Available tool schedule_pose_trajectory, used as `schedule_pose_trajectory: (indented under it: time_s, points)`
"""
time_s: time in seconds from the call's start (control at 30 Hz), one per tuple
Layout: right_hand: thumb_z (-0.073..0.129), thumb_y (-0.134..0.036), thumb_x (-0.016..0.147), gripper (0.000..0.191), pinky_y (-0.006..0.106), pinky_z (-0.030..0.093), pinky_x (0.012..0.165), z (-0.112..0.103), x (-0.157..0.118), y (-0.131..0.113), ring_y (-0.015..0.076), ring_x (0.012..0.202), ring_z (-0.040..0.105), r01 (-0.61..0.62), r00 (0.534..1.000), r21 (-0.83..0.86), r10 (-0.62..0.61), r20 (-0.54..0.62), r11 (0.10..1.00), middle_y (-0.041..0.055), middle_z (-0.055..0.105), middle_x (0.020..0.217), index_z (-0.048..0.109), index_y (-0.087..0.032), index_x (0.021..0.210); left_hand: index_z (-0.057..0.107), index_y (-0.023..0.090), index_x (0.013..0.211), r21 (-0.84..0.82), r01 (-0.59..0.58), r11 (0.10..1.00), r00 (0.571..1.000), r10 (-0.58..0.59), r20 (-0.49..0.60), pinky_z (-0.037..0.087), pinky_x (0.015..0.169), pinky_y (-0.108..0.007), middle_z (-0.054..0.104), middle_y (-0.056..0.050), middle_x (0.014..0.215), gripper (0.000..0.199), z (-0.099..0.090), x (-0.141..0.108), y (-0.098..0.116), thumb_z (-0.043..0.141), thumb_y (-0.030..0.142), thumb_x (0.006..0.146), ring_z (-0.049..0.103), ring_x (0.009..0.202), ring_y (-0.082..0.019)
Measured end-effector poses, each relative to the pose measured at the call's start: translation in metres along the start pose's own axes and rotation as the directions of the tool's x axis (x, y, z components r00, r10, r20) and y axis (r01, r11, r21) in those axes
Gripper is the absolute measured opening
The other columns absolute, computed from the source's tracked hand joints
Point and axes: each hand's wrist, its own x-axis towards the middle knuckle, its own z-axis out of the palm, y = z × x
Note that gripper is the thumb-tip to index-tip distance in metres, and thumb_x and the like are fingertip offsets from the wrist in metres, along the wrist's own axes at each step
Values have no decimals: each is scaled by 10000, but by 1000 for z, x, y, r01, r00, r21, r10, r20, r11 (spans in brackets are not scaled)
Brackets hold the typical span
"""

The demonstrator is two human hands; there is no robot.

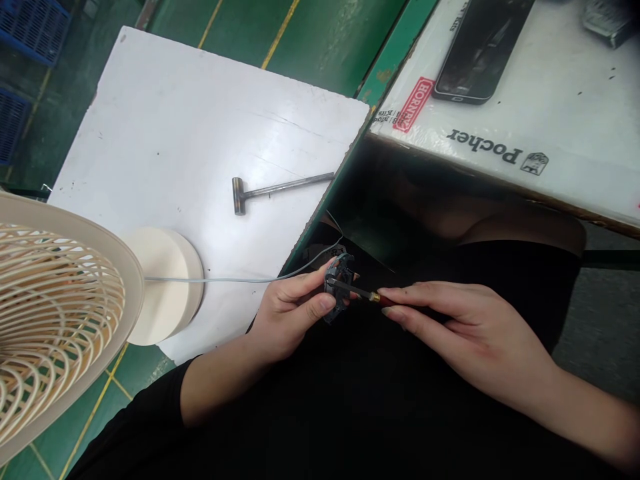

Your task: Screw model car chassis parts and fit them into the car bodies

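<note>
My left hand (287, 310) pinches a small dark grey part (336, 287), with an open, frame-like shape, between thumb and fingers above my lap. In my right hand (460, 317) is a slim hand tool (379, 298) with a dark red handle, a brass collar and a thin metal blade. The blade's tip touches the small part near my left thumb. Its exact tip shape is too small to tell, and most of the handle is hidden by my right fingers.
A small metal hammer (280, 187) lies on the white board (165, 127). At the left stands a cream fan (65, 320) on a round base, its grey cable (240, 280) running past my left hand. A phone (483, 53) rests on the printed white sheet (575, 107) at upper right.
</note>
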Motion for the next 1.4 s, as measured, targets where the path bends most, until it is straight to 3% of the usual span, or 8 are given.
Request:
schedule_pose_trajectory:
  time_s: [0.1,0.27,0.73,1.0,1.1,1.27,1.4]
  points:
    - [784,-228,1139,199,167,725,864,0,0,0,145,922,925,5,1000,-5,-5,16,1000,-19,958,1141,929,-268,1269,818,338,1593,-9,-12,1000,1000,12,-13,547,1386,-593,874,-115,1509,483,0,0,0,877,339,1114,813,1462,-359]
    - [801,-235,1132,196,175,725,896,-1,-1,1,163,984,932,14,1000,-21,-14,4,1000,-4,957,1175,928,-262,1279,807,333,1610,-3,-8,1000,1000,8,17,636,1294,-560,912,-122,1400,486,-1,0,-1,859,328,1126,862,1357,-344]
    - [786,-218,1135,211,186,737,894,1,-3,1,155,952,929,16,1000,-35,-16,-1,999,-17,958,1171,928,-271,1281,797,392,1618,-1,-6,1000,999,6,37,606,1322,-547,913,-93,1406,475,-3,0,-1,830,322,1149,846,1388,-325]
    - [775,-218,1137,224,197,742,879,3,-4,0,153,946,928,6,1000,-24,-6,-5,1000,-34,958,1176,926,-298,1283,784,349,1636,-5,-6,1000,999,6,34,637,1287,-542,903,-114,1429,496,-3,0,-2,835,321,1144,856,1368,-327]
    - [801,-228,1126,212,209,739,911,4,-5,1,162,980,929,-1,1000,-32,0,-18,999,-21,958,1184,925,-286,1287,790,359,1628,-9,-12,1000,999,13,36,609,1320,-535,893,-103,1466,487,-3,0,-2,830,297,1146,850,1382,-315]
    - [814,-269,1127,167,244,725,803,2,-3,-2,180,918,897,-5,1000,-38,4,-9,999,14,934,1099,931,-288,1245,794,306,1627,0,0,1000,1000,0,16,592,1340,-577,891,-132,1463,507,-1,0,-1,858,329,1124,844,1392,-347]
    - [828,-272,1121,158,280,719,802,1,-3,-2,205,919,875,14,999,-64,-16,-31,998,43,904,1088,931,-289,1239,798,337,1622,6,0,1000,1000,0,15,602,1329,-553,912,-116,1404,500,-1,0,-1,855,318,1126,847,1377,-331]
